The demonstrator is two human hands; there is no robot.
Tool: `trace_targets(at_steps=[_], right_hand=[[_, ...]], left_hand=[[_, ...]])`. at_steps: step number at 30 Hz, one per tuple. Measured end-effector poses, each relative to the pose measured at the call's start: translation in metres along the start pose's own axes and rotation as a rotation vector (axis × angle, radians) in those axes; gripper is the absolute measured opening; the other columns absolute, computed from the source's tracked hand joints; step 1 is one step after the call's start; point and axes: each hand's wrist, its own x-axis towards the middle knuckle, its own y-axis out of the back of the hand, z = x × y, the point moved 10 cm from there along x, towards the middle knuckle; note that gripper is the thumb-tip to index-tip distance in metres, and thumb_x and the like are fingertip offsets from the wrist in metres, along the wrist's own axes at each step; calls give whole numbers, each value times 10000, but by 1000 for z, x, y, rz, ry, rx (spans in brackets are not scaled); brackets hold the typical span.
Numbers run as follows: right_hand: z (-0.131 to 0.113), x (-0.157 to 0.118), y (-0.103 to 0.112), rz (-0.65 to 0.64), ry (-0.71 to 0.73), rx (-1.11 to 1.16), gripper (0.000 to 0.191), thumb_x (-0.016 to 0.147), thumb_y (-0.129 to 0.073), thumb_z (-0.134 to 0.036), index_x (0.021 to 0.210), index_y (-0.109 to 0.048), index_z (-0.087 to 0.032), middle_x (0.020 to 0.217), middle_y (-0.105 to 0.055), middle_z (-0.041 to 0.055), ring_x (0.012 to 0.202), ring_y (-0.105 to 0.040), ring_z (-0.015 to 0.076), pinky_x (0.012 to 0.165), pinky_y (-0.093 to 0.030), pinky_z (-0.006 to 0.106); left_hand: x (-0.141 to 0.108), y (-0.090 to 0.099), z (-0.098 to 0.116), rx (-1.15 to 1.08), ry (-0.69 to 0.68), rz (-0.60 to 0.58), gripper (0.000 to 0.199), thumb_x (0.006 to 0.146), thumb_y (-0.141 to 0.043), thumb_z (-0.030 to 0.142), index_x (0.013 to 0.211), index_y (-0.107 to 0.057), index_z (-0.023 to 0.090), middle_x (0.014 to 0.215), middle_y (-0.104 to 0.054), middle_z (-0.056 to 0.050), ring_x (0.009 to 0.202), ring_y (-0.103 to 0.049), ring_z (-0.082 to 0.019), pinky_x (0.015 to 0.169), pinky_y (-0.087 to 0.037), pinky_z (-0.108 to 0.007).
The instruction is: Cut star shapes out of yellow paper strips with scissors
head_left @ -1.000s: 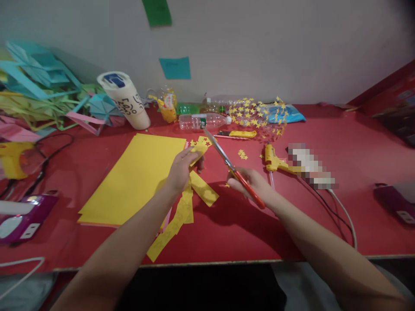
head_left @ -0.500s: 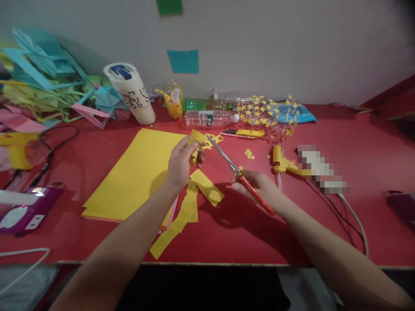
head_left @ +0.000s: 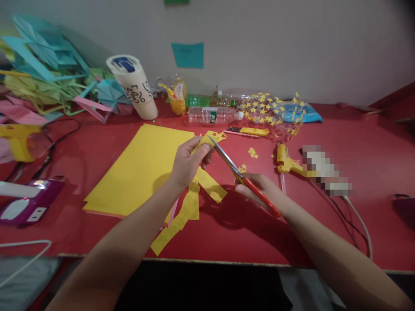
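Pinched in my left hand (head_left: 189, 160) is a small yellow paper strip (head_left: 206, 141). My right hand (head_left: 259, 190) is closed round the red handles of a pair of scissors (head_left: 231, 165). The scissor tips are at the strip's right end; whether the blades touch the paper I cannot tell. More yellow strips (head_left: 177, 224) with star outlines drawn on them lie on the red table below my left hand. Small cut yellow stars (head_left: 253, 153) rest to the right of the scissors. Behind the held strip lie star-cut paper scraps (head_left: 222, 136).
A stack of yellow paper (head_left: 132, 168) lies on the left. Farther back are a white tumbler (head_left: 138, 93), a plastic bottle (head_left: 212, 115), a star-covered clear bottle (head_left: 266, 110) and a utility knife (head_left: 253, 131). On the right rests a yellow glue gun (head_left: 285, 162) with a cable.
The paper strip has turned in my left hand, from upright to slanting right toward the scissor tips. The whole view has shifted slightly.
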Motion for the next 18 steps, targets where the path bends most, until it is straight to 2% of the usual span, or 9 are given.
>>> trace_targets(at_steps=[6,18], right_hand=[[1,-1,0,2,-2,22,513,765,-493,-694,637,-422,-202,564,-419,-34,515,-382,109,496,-296,256],[-3,-2,-4,-42,-29,98,527,753,-498,-715,627,-387,-215,507,-406,-48,434,-360,82,417,-295,233]], left_hand=[[-2,3,0,23,9,38,208,786,-520,227,587,-540,172,491,-514,28,430,-459,-51,411,-386,-183],[-1,4,1,25,-3,29,191,770,-534,222,586,-546,173,486,-520,30,421,-457,-52,399,-386,-179]])
